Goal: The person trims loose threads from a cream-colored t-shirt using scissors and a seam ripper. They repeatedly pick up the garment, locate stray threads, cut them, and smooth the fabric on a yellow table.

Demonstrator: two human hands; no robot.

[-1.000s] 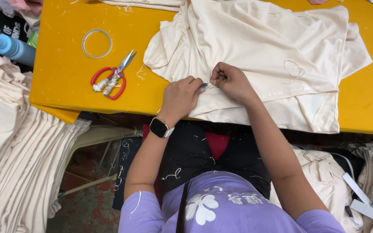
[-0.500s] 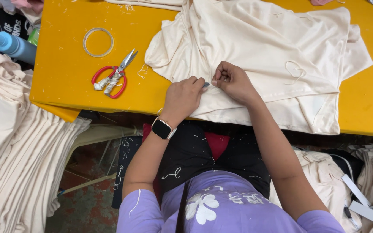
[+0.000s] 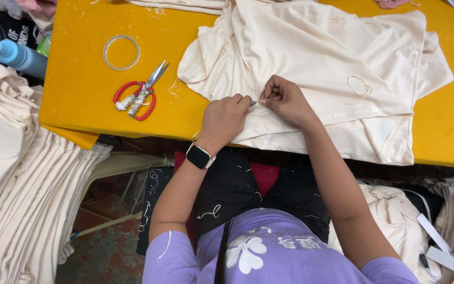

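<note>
Where cream garment (image 3: 316, 68) lies on yellow table (image 3: 80, 94), left hand (image 3: 224, 118), right hand (image 3: 285, 100) both pinch its fabric.

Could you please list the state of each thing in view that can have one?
Left hand: closed grip on small metal tool.
Right hand: pinching cream garment.
Cream garment: spread flat, folded, on yellow table.
Scissors: lying closed, untouched.
Tape ring: lying flat.
Blue bottle: capped, lying.

Bright, even light; sharp focus.
</note>
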